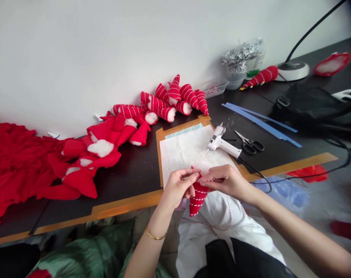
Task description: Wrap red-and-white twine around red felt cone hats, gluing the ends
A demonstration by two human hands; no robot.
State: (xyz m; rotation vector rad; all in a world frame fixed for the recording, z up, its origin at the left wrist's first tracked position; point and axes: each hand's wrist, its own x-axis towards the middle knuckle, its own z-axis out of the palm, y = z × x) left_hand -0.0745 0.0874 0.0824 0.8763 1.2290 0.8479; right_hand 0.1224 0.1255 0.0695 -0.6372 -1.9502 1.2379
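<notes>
My left hand (178,187) and my right hand (226,180) meet at the table's front edge, both pinched on a small red cone (197,197) wrapped in white cord. The cone points down and toward me. A red-and-white cord (222,224) trails from it over the white cloth on my lap. A white glue gun (222,143) lies just beyond my hands on a white sheet (187,150).
Wrapped red cones (175,98) lie piled by the wall, plain red stuffed cones (100,150) and red fabric (13,162) to the left. Scissors (249,144), blue strips (262,121), a black bag (309,106) and cables lie to the right. A container of silver trim (241,63) stands at the back.
</notes>
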